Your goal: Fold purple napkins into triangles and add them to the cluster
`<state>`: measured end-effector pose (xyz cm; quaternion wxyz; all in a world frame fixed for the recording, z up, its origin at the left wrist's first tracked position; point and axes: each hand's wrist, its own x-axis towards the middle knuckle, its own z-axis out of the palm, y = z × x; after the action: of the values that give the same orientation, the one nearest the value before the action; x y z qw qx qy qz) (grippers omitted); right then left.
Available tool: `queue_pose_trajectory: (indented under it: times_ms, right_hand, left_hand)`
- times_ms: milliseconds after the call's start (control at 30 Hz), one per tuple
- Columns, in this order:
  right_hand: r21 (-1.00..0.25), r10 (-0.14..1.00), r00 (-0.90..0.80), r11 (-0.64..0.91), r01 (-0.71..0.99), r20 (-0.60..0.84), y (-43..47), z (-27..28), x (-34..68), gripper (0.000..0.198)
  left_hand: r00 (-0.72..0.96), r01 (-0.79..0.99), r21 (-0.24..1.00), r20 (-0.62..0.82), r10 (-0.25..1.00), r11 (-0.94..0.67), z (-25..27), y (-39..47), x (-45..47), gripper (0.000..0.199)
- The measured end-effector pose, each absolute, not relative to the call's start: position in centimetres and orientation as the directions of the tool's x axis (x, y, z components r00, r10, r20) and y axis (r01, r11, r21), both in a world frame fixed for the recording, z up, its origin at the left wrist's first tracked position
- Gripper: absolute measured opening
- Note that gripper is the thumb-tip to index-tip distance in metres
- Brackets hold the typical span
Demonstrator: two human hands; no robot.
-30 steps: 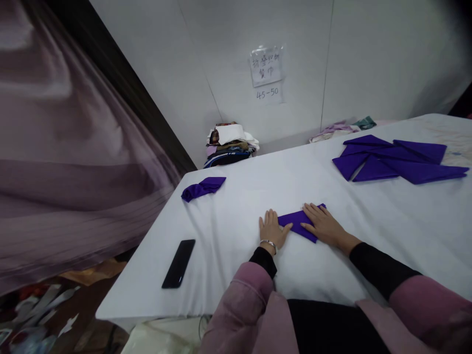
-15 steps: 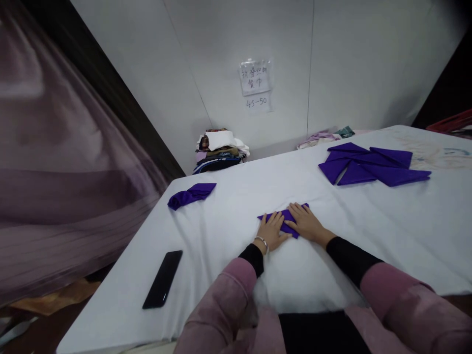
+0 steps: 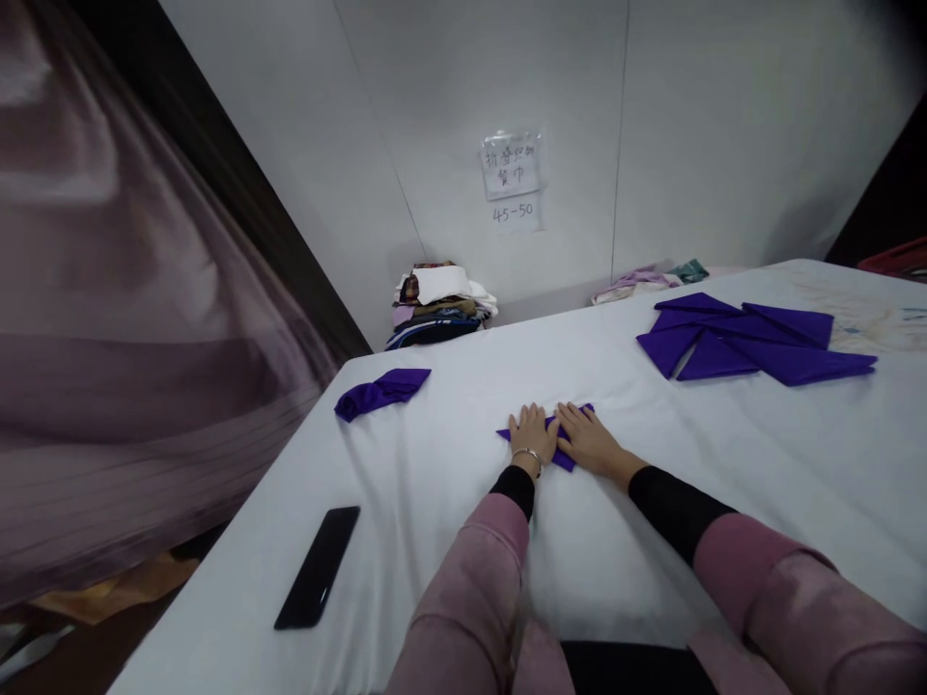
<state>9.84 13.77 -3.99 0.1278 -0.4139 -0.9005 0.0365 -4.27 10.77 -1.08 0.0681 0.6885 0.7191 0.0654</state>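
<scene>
A folded purple napkin (image 3: 563, 458) lies on the white-covered table, mostly beneath my two hands. My left hand (image 3: 532, 432) rests flat over its left part, fingers stretched away from me, a bracelet at the wrist. Flat on the right part is my right hand (image 3: 585, 439), its fingers pointing up and left. The two hands almost meet over the cloth. Only the napkin's left tip, upper right corner and lower point show around them.
Several folded purple napkins (image 3: 760, 343) overlap at the back right. Another purple cloth (image 3: 383, 391), twisted, lies at the left. A black phone (image 3: 319, 568) sits near the table's left edge. Piled cloths (image 3: 441, 307) stand behind the table, below a paper sign (image 3: 511, 179).
My left hand has turned and moved onto the napkin, closer to my right hand. More of the cloth is covered. The camera view has shifted slightly.
</scene>
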Motion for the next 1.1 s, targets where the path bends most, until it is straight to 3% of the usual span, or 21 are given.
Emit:
queue_pose_trajectory:
  times_ms: [367, 500, 667, 833, 1100]
  right_hand:
    - [-0.281, 0.741, -0.649, 0.669, 0.689, 0.174, 13.6, -3.8, 10.6, 0.060]
    - [-0.516, 0.749, -0.650, 0.612, 0.600, 0.132, 14.8, -3.1, 12.3, 0.055]
    - [-0.816, 0.908, -0.380, 0.353, 0.458, 0.179, 17.8, -2.0, 16.1, 0.042]
    - [-0.884, 0.968, -0.224, 0.005, 0.467, -0.112, 19.3, -0.3, 17.4, 0.026]
    - [-0.780, 0.879, -0.227, -0.222, 0.585, -0.420, 18.8, 0.8, 14.3, 0.047]
  left_hand:
    - [-0.013, 0.989, 0.145, -0.011, 1.000, 0.015, -1.6, 10.6, -4.6, 0.066]
    - [-0.009, 0.993, 0.116, -0.011, 1.000, 0.010, -1.7, 10.6, -4.6, 0.066]
    - [0.002, 0.996, 0.094, -0.025, 1.000, 0.000, -1.7, 10.7, -4.6, 0.066]
    - [0.012, 0.996, 0.087, -0.020, 1.000, -0.010, -1.9, 10.9, -4.7, 0.068]
    - [0.019, 0.998, 0.066, -0.007, 1.000, -0.018, -2.2, 10.9, -4.7, 0.067]
